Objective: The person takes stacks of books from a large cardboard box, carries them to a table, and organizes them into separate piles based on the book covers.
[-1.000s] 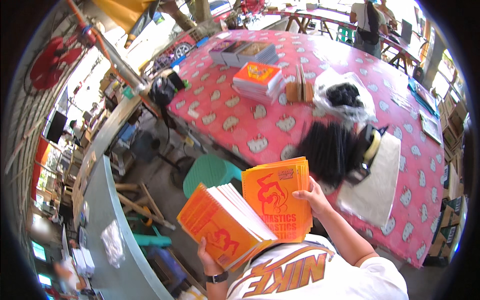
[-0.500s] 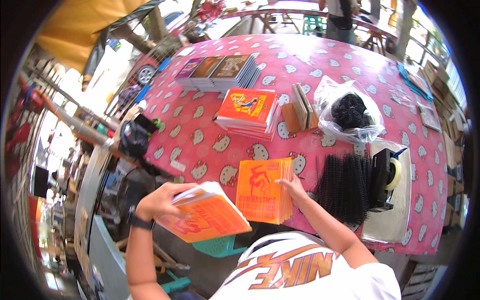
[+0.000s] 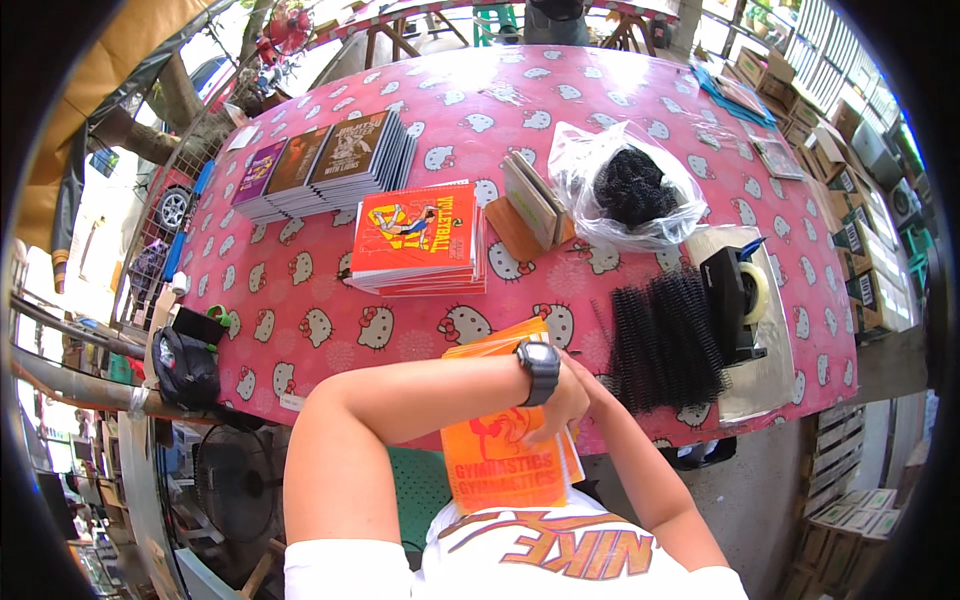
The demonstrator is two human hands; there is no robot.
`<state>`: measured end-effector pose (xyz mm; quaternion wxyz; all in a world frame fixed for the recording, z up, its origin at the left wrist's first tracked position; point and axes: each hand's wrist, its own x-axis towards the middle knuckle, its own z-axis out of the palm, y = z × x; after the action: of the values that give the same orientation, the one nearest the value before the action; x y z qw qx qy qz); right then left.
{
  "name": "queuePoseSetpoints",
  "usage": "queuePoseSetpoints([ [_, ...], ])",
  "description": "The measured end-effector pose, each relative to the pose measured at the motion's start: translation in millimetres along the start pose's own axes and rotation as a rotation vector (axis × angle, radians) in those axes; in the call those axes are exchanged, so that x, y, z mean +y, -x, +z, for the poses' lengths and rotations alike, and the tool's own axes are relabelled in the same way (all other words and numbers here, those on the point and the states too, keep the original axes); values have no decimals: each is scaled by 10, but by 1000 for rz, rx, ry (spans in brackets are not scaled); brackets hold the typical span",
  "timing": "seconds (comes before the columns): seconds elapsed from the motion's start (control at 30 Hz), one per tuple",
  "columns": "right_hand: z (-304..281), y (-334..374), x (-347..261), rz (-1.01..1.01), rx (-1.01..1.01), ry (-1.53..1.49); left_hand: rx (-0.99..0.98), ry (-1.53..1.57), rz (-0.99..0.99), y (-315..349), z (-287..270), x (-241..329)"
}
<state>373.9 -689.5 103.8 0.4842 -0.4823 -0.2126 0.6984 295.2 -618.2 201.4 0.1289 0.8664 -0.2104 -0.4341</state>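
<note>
My left hand (image 3: 562, 402), with a dark watch on its wrist, reaches across to the right and grips the right edge of an orange booklet (image 3: 500, 470). The booklet hangs over the table's near edge, in front of my shirt. Behind the forearm, the top of a stack of orange booklets (image 3: 492, 343) shows on the table. My right hand (image 3: 592, 388) is at the right side of that stack, close against the left hand; its fingers are mostly hidden. To its right lies a bundle of black spiral binding coils (image 3: 665, 345).
A tape dispenser (image 3: 735, 305) stands on a pale board (image 3: 775, 375) at the right. Farther back are red booklets (image 3: 415, 240), a wooden holder (image 3: 530, 215), a plastic bag of black coils (image 3: 630, 190) and stacks of dark booklets (image 3: 350, 160). The pink table (image 3: 330, 335) carries them all.
My left hand has swung from the left over to the right with the orange booklet, bringing it beside my right hand. The view has turned, shifting the table's things leftward.
</note>
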Motion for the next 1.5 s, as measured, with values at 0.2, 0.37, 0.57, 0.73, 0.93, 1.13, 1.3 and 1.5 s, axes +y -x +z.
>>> queuePoseSetpoints([
  [0.2,-12,-178,129,-23,-17,-22,566,-274,-272,628,-114,434],
  [0.37,-140,-337,204,-51,28,94,1822,407,-835,1041,728,328],
  [0.57,-447,-227,-700,-104,-156,1572,1881,1465,-522,569,1550,582],
  [0.73,-203,-441,-1459,-465,224,1009,2064,1532,-472,445,1584,880],
  [0.93,-99,-1160,-1796,-837,752,1323,2133,1644,-381,226,1619,1037],
  [1.13,-225,-1109,-2282,-749,697,1293,2066,1771,-261,302,1609,977],
  [1.3,-924,-154,-2545,-1052,1009,1065,2249,1733,-541,253,1538,979],
  [1.5,-1382,275,-2365,-725,1395,1197,2338,1866,-310,239,1562,1238],
])
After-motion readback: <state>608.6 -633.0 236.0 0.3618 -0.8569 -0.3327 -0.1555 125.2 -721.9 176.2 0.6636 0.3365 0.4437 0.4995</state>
